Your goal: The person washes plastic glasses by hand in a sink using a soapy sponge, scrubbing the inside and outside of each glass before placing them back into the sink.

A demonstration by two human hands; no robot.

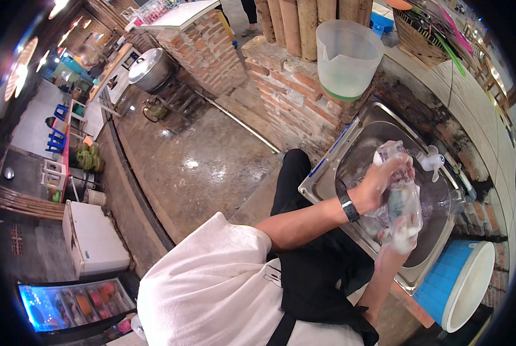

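Both my hands are on a clear, soapy vessel (407, 201), bottle- or jar-like, above the stainless-steel sink (357, 129). My left hand (376, 179), with a dark watch (348, 206) on its wrist, wraps the upper part. Foam covers my right hand (402, 235), which holds the lower end. Something greenish shows through the vessel's wall; whether it is inside or behind cannot be told. Suds and other clear vessels lie in the basin, partly hidden by my hands. Beside them is a white-handled tap (433, 162).
A translucent measuring jug (348, 60) stands on the brick ledge past the sink. A blue bucket with a white rim (469, 285) is at the sink's near right. A woven basket (417, 47) of utensils sits on the counter. A lidded metal pot (150, 69) and a distant person (87, 60) are farther off.
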